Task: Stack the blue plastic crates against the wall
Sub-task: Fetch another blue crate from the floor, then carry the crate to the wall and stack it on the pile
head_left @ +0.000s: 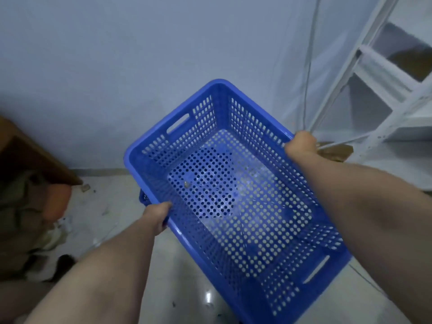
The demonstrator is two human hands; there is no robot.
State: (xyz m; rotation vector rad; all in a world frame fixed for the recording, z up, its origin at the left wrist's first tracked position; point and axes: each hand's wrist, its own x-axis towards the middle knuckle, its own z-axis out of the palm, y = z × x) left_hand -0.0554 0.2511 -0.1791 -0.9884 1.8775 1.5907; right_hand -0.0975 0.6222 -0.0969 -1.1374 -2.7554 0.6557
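A blue perforated plastic crate (pixel 233 197) fills the middle of the head view, held in the air above the floor and turned diagonally, its open top facing me. My left hand (pixel 157 217) grips its left long rim. On the opposite long rim, my right hand (pixel 300 145) is closed near the far corner. The crate holds nothing but a small bit of debris on its bottom. A sliver of another blue crate (pixel 143 197) shows under the left edge, mostly hidden. The pale wall (pixel 140 66) stands just beyond.
A white metal shelf rack (pixel 383 85) leans into view at the right, with cardboard at its foot. A brown wooden piece of furniture (pixel 28 155) and a pile of bags and clutter (pixel 35 225) sit at the left. Glossy tiled floor (pixel 187 277) lies below.
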